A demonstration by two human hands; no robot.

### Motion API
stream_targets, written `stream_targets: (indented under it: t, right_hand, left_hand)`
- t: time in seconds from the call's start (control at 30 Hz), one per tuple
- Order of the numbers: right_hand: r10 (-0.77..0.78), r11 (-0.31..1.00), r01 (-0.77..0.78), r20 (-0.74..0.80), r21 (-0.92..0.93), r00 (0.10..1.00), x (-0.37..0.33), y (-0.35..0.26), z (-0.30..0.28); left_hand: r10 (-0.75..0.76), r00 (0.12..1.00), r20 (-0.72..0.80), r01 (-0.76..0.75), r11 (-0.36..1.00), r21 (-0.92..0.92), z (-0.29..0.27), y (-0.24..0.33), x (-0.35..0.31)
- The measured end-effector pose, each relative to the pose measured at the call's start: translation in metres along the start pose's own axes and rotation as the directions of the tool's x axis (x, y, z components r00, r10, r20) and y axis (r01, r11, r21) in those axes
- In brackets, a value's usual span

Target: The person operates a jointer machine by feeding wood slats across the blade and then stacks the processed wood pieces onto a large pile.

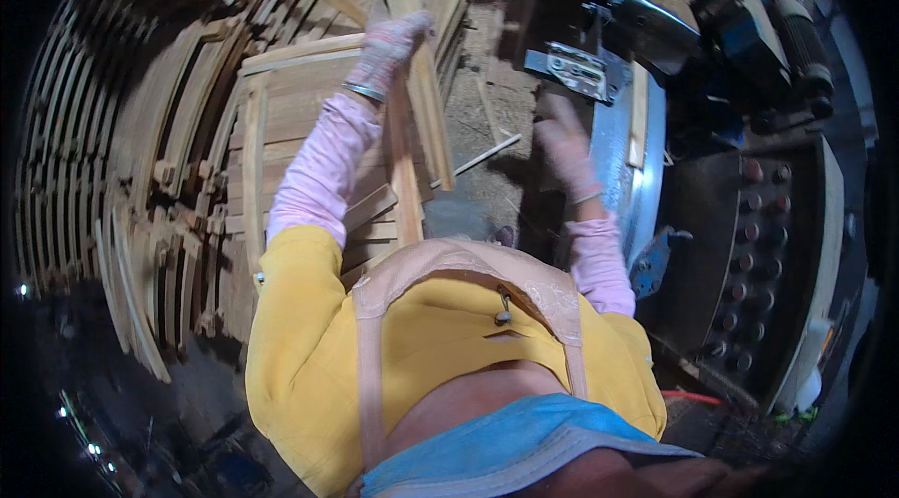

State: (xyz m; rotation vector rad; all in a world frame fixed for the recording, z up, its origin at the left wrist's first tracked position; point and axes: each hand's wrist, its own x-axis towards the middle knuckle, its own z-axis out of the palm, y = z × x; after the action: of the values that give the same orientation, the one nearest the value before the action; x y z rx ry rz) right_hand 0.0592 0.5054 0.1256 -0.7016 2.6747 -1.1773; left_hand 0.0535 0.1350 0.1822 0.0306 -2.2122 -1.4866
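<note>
My left hand, in a pale knitted glove, is wrapped round a long wooden board held slantwise above a pile of boards. The board's far end runs out past the top of the view. My right hand, gloved as well, is smeared by motion beside the metal bed of a woodworking machine, and its fingers cannot be made out. Along that bed lies a short wooden strip, just right of this hand and apart from it.
Stacked boards lie under my left arm, with more piled timber further left. A metal machine head stands over the bed's far end. At right is a control panel with several round buttons. Thin offcuts litter the dusty floor.
</note>
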Motion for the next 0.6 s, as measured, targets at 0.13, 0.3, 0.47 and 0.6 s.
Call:
stream_targets:
  t: [0.13,0.3,0.47,0.6]
  right_hand:
    - [-0.054,0.965,0.049,0.013,0.257,0.998,-0.049,-0.054,0.052]
    - [0.363,0.924,-0.321,-0.212,0.207,0.907,-0.153,-0.015,0.025]
    - [0.720,0.564,-0.806,-0.371,-0.180,0.587,-0.294,0.009,0.012]
    - [0.428,0.595,-0.689,-0.563,-0.414,0.707,-0.289,0.045,0.009]
  left_hand:
    - [-0.339,0.902,0.269,0.417,0.515,-0.749,0.106,0.032,-0.017]
    - [-0.403,0.680,0.612,0.733,0.382,-0.563,0.180,0.062,-0.054]
    - [-0.404,0.647,0.647,0.716,0.614,-0.331,0.150,0.004,-0.107]
    - [-0.521,0.729,0.445,0.600,0.798,-0.049,0.107,-0.034,-0.163]
